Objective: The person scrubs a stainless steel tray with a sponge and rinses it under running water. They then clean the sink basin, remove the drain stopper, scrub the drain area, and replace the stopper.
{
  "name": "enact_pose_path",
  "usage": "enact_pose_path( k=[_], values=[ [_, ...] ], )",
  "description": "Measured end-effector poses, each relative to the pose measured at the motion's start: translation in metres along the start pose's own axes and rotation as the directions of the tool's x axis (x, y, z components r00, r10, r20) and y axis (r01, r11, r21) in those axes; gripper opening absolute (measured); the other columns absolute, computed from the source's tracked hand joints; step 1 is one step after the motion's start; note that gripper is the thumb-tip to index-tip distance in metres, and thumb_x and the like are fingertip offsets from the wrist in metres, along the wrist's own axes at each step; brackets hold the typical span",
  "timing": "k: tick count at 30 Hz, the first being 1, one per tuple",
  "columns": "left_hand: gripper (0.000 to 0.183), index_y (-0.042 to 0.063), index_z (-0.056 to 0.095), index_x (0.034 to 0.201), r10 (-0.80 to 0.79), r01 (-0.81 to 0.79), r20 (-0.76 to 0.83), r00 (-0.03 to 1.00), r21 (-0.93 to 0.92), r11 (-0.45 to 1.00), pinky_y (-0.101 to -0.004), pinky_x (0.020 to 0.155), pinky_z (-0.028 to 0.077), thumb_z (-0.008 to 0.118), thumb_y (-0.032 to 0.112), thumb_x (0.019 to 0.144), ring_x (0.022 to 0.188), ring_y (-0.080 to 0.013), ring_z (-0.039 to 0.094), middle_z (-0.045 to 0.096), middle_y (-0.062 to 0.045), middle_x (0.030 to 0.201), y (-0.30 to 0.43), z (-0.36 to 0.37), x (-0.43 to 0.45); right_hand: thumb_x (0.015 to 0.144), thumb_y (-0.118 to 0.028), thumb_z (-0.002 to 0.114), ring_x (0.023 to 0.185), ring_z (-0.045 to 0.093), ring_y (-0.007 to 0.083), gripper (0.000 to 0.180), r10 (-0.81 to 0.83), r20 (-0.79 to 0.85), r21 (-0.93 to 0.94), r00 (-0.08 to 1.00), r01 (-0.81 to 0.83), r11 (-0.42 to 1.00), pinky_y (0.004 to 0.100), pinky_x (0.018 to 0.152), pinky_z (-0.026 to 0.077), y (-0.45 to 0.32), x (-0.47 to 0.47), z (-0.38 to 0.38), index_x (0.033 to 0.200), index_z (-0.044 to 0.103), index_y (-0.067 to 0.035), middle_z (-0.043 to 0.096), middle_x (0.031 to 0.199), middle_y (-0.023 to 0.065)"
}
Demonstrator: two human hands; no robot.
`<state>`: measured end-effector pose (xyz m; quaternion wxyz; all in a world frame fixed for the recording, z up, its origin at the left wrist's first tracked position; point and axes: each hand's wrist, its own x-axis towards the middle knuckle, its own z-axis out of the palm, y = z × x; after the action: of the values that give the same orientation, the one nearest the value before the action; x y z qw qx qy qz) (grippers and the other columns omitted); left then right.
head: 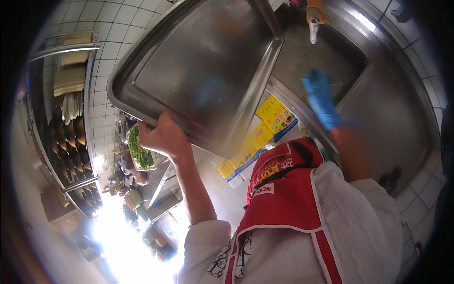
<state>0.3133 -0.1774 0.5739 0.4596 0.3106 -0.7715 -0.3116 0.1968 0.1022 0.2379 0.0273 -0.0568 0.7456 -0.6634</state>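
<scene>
My bare left hand grips the lower rim of a large stainless steel tray, with the thumb over the edge. The tray is held tilted at the left of the sink; its inner face shows blurred reflections. My right hand, in a blue glove, is over the steel sink basin, right of the tray and apart from it. Its fingers are curled near something small and dark, and blur hides whether they hold it. A tap with a white spout stands above the basin.
Yellow and blue cartons lie on the floor below the sink's front edge. At the left are a white container of leafy greens and a metal rack with stacked items. A drainboard adjoins the basin.
</scene>
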Motion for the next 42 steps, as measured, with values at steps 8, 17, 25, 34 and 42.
enact_pose_path(
  k=[8, 17, 25, 34, 42],
  values=[
    [0.037, -0.011, 0.068, 0.107, -0.064, 0.066, 0.034, 0.997, -0.040, 0.997, -0.0367, 0.074, 0.055, 0.059, -0.008, 0.072, 0.076, -0.0235, 0.067, 0.072, -0.015, 0.094, 0.029, 0.011, -0.016, 0.105, -0.019, 0.059, 0.103, 0.072, 0.0223, 0.024, -0.659, 0.406, -0.199, 0.633, 0.765, 0.612, 0.0347, 0.095, 0.056, -0.152, -0.008, 0.120, 0.125, 0.069, -0.009, 0.074, 0.109, 0.0129],
    [0.049, -0.015, 0.067, 0.117, -0.082, 0.082, 0.014, 0.997, -0.002, 0.997, -0.0404, 0.080, 0.058, 0.062, -0.006, 0.069, 0.084, -0.0305, 0.072, 0.073, -0.019, 0.103, 0.034, -0.001, -0.017, 0.094, -0.019, 0.074, 0.101, 0.070, 0.0246, 0.014, -0.094, 0.384, 0.626, 0.919, -0.184, 0.758, 0.0389, 0.085, 0.055, -0.142, -0.049, 0.131, 0.104, 0.075, -0.008, 0.073, 0.108, 0.0114],
    [0.038, -0.016, 0.070, 0.106, -0.016, 0.021, -0.069, 0.997, 0.076, 0.997, -0.0348, 0.073, 0.055, 0.065, -0.004, 0.071, 0.077, -0.0238, 0.068, 0.073, -0.017, 0.094, 0.044, -0.020, -0.017, 0.084, -0.023, 0.078, 0.078, 0.068, 0.0340, 0.015, -0.646, 0.101, 0.053, 0.756, 0.645, 0.763, 0.0437, 0.071, 0.051, -0.060, 0.016, 0.149, 0.086, 0.075, -0.008, 0.071, 0.082, 0.0146],
    [0.042, -0.014, 0.069, 0.109, -0.099, 0.110, -0.109, 0.989, 0.095, 0.989, -0.0363, 0.067, 0.058, 0.068, -0.002, 0.069, 0.081, -0.0273, 0.070, 0.072, -0.018, 0.100, 0.031, -0.069, 0.012, 0.090, -0.028, 0.069, 0.083, 0.065, 0.0373, 0.021, -0.253, -0.367, -0.689, 0.895, -0.079, 0.720, 0.0516, 0.069, 0.048, 0.062, 0.083, 0.040, 0.088, 0.067, -0.007, 0.066, 0.090, 0.0186],
    [0.039, -0.011, 0.073, 0.104, 0.361, -0.250, -0.173, 0.916, 0.457, 0.853, -0.0361, 0.064, 0.060, 0.078, 0.014, 0.076, 0.077, -0.0267, 0.072, 0.076, -0.021, 0.098, 0.010, -0.097, -0.008, 0.096, -0.051, 0.067, 0.127, 0.059, 0.0436, 0.073, 0.058, -0.016, -0.379, 0.998, -0.059, 0.924, 0.0514, 0.108, 0.045, 0.003, 0.001, 0.071, 0.139, 0.057, 0.007, 0.060, 0.138, 0.0294]
  ],
)
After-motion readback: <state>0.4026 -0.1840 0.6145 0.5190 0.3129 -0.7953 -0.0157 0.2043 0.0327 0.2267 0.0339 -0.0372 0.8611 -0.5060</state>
